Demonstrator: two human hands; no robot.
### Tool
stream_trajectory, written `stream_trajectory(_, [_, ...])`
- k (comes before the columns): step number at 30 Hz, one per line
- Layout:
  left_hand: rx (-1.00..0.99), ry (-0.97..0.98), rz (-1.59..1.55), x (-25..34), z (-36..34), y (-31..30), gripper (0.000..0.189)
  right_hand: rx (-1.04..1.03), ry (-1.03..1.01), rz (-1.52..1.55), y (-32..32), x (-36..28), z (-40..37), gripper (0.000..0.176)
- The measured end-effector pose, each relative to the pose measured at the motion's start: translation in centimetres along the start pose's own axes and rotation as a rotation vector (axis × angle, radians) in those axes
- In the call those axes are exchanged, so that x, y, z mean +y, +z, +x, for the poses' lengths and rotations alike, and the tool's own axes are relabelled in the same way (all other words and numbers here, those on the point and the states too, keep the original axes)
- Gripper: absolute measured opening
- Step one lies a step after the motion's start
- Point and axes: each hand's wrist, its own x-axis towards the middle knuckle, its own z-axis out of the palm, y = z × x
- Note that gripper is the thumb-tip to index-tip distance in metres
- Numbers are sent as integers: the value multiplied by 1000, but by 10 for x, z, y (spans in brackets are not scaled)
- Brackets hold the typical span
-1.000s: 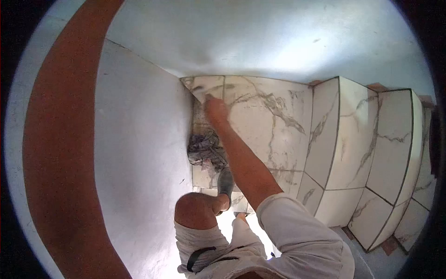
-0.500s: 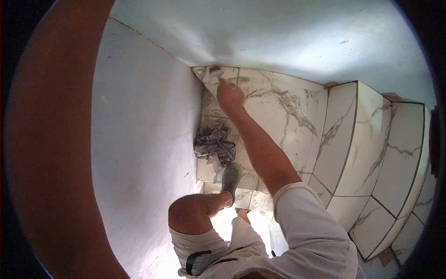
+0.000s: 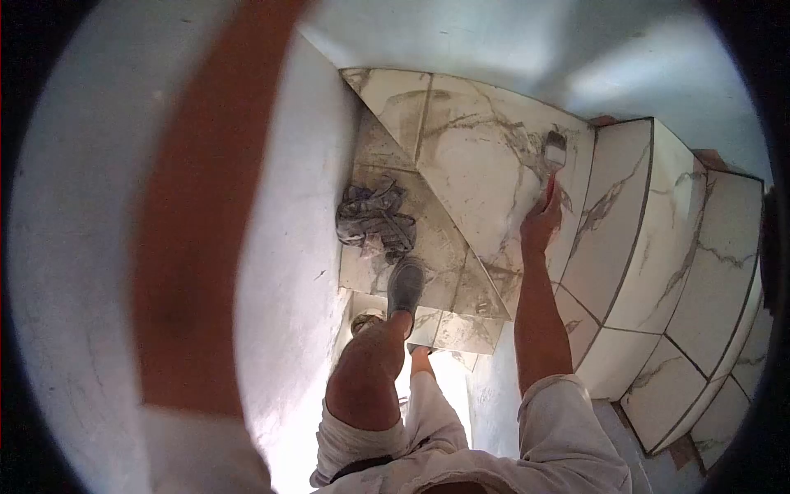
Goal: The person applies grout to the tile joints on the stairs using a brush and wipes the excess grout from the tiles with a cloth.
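A paintbrush [image 3: 555, 150] with a red handle is gripped in my right hand [image 3: 541, 221]. Its dark bristles point away from me, over the marbled tile of the step [image 3: 477, 177] near its right end. Dusty grey smears mark the tile. My left arm rises large and blurred along the left side, and my left hand lies outside the picture. On the lower tiled step sits a crumpled grey cloth or bag [image 3: 377, 218], close to the left wall and just beyond my shoe [image 3: 405, 286].
More marbled tiled steps [image 3: 634, 222] with dark joints curve along the right. A pale wall [image 3: 288, 206] stands at the left and another [image 3: 494, 37] at the far side. Near my feet is a small round object [image 3: 366, 321].
My right hand has moved right with the brush, from the far left corner to the right part of the tile. My left arm has shifted right in the view.
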Motion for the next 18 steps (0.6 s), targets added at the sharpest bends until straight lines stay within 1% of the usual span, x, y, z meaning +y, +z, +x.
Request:
stream_trajectory(1, [-139, -84, -75, 25, -60, -18, 38, -18, 11, -62, 6, 10, -9, 39])
stream_trajectory(2, [-325, -170, -100, 45, -121, -35, 38, -24, 22, -119, 11, 17, -11, 39])
stream_trajectory(3, [-594, -240, -106, 71, -194, -66, 36, -6, 24, -115, 16, 20, -9, 39])
stream_trajectory(4, [-820, -341, -129, 89, -271, -92, 34, 10, 4, -127, 17, 18, -7, 39])
stream_trajectory(5, [-974, -553, -318, 102, -343, -115, 37, 15, -9, -149, 15, 18, -9, 39])
stream_trajectory(6, [-1261, -674, -256, 114, -378, -136, 43, 14, 3, -158, 15, 16, -15, 39])
stream_trajectory(7, [-1254, -672, -273, 124, -395, -142, 43, 17, 2, -132, 15, 15, -12, 39])
stream_trajectory(9, [-1412, -566, -60, 143, -422, -153, 49, 8, -2, -126, 12, 15, -9, 40])
stream_trajectory(10, [-1424, -571, -71, 146, -434, -154, 49, -5, 12, -129, 12, 13, -8, 39])
stream_trajectory(12, [-1903, -544, -168, 140, -446, -152, 58, -19, 21, -126, 14, 16, -9, 39])
stream_trajectory(13, [-1904, -543, -163, 136, -446, -160, 58, -11, 24, -135, 16, 21, -11, 39])
stream_trajectory(15, [-1810, -663, -305, 127, -439, -181, 58, 16, 21, -124, 18, 18, -8, 38])
stream_trajectory(16, [-1760, -738, -341, 118, -433, -190, 54, 10, 16, -176, 16, 16, -8, 38])
stream_trajectory(17, [-1711, -810, -379, 109, -416, -199, 50, 3, 14, -230, 14, 14, -9, 38])
stream_trajectory(18, [-1596, -836, -411, 101, -382, -210, 45, 15, 18, -222, 13, 15, -9, 38])
